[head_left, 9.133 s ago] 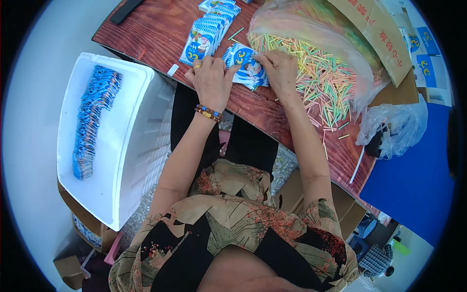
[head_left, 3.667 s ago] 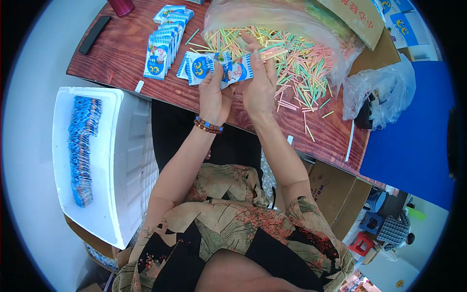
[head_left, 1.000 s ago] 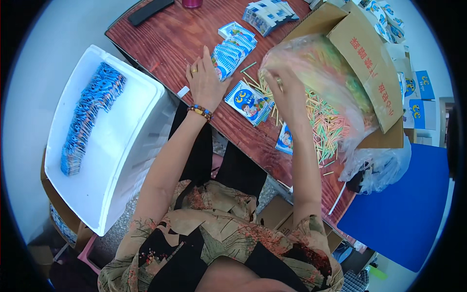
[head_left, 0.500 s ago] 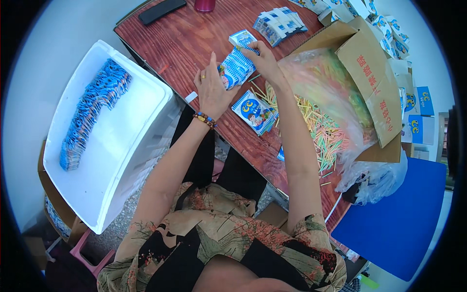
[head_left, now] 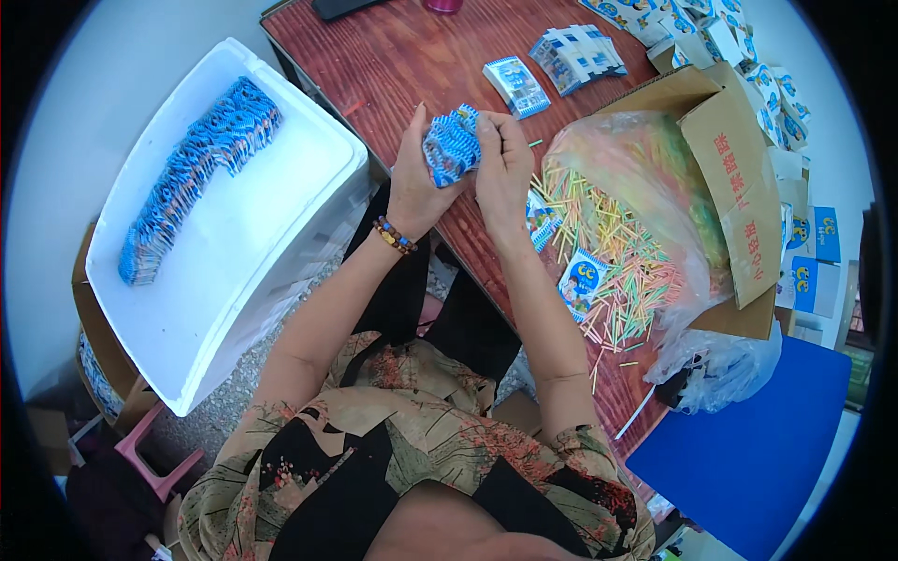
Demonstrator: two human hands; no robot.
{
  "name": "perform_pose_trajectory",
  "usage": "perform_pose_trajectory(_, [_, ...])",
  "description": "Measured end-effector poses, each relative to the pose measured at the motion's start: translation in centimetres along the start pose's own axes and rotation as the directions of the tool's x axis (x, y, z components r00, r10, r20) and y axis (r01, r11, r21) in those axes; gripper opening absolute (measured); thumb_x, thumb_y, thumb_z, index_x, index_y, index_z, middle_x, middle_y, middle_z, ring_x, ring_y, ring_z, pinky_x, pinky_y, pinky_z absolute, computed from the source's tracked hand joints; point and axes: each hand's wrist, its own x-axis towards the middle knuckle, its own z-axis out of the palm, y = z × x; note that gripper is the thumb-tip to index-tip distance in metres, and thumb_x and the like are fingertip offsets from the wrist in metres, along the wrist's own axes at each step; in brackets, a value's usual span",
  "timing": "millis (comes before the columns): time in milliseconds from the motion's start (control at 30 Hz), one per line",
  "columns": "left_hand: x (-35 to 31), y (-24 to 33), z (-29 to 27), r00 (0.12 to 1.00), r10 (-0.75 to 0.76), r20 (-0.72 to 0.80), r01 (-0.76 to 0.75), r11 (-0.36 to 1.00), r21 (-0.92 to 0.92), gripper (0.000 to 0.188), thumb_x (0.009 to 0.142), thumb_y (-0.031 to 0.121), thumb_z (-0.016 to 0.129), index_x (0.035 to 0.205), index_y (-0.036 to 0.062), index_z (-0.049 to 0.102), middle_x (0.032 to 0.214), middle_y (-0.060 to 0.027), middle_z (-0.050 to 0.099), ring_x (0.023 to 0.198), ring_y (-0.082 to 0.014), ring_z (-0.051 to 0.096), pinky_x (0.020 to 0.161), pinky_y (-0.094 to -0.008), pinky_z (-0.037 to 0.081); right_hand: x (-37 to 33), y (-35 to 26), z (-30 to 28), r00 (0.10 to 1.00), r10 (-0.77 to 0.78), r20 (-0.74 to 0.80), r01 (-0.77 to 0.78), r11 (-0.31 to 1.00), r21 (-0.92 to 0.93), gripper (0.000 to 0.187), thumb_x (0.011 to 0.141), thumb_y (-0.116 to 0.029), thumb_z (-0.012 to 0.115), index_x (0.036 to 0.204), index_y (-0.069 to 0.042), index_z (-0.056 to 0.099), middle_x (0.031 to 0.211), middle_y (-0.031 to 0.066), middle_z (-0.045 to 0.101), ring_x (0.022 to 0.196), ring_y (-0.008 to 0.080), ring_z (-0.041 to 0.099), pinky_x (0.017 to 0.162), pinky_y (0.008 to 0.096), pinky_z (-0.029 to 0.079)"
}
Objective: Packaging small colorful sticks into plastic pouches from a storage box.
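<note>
Both hands grip a bunch of blue-and-white packets [head_left: 452, 148] above the table's near edge, its crimped ends facing up. My left hand [head_left: 418, 178] is closed round the left side. From the right, my right hand [head_left: 504, 164] presses its fingers against the bunch. A single packet [head_left: 517, 86] lies flat beyond my hands, beside a fanned row of packets [head_left: 577, 58]. Two more show right of my right wrist: a packet [head_left: 541, 221] partly covered by the wrist, and a packet [head_left: 584, 280] lying on loose pastel sticks [head_left: 625, 266].
A white bin [head_left: 271, 252] on my left holds a long row of packets [head_left: 192, 178]. At right an open cardboard box [head_left: 734, 178] has a plastic bag [head_left: 645, 168] spilling sticks. A dark flat object [head_left: 346, 7] lies at the table's far edge. Printed cartons [head_left: 776, 103] are piled behind the box.
The packets in my hands have been drawn nearer and tipped up, showing their crimped ends. The packet by my right forearm now lies farther right on the sticks. The view has shifted.
</note>
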Motion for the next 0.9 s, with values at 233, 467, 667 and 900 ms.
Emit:
perform_pose_trajectory(233, [0.0, 0.2, -1.3, 1.0, -0.013, 0.025, 0.016, 0.993, -0.114, 0.109, 0.058, 0.016, 0.087, 0.14, -0.0068, 0.02, 0.122, -0.0198, 0.052, 0.111, -0.0335, 0.054, 0.095, -0.0381, 0.043, -2.2, 0.3, 0.4, 0.999, 0.005, 0.036, -0.004, 0.999, -0.041, 0.035, 0.098, -0.028, 0.045, 0.109, 0.004, 0.052, 0.099, 0.0154, 0.059, 0.094, 0.0202, 0.056, 0.083, 0.0315, 0.044])
perform_pose_trajectory(467, [0.3, -0.4, -0.9, 0.995, -0.083, 0.055, 0.092, 0.974, -0.209, 0.105, 0.061, 0.016, 0.084, 0.14, -0.0068, 0.018, 0.118, -0.0185, 0.053, 0.108, -0.0322, 0.056, 0.091, -0.0376, 0.046, -1.4, -0.3, -0.8, 0.955, -0.002, 0.298, 0.014, 0.999, -0.038, 0.045, 0.091, -0.025, 0.058, 0.121, 0.006, 0.044, 0.113, 0.0188, 0.053, 0.104, 0.0252, 0.054, 0.091, 0.0334, 0.042])
perform_pose_trajectory(667, [1.0, -1.0, -0.6, 1.0, 0.017, 0.026, -0.015, 0.997, -0.074, 0.093, 0.07, 0.021, 0.076, 0.137, -0.0099, 0.021, 0.114, -0.0191, 0.055, 0.105, -0.0334, 0.056, 0.088, -0.0399, 0.046, -1.3, -1.0, 0.2, 0.943, -0.102, 0.317, 0.21, 0.922, -0.327, 0.053, 0.082, -0.023, 0.066, 0.121, 0.005, 0.044, 0.111, 0.0215, 0.052, 0.105, 0.0336, 0.053, 0.092, 0.0383, 0.041])
perform_pose_trajectory(900, [0.7, -1.1, -0.7, 0.992, 0.125, 0.003, -0.122, 0.967, 0.224, 0.086, 0.076, 0.016, 0.067, 0.14, -0.0101, 0.017, 0.14, -0.0288, 0.031, 0.131, -0.0419, 0.031, 0.109, -0.0495, 0.024, -1.7, 0.5, 1.6, 0.982, -0.104, 0.159, 0.156, 0.917, -0.366, 0.036, 0.09, -0.018, 0.057, 0.117, 0.004, 0.047, 0.107, 0.0162, 0.055, 0.1, 0.0237, 0.053, 0.088, 0.0333, 0.042])
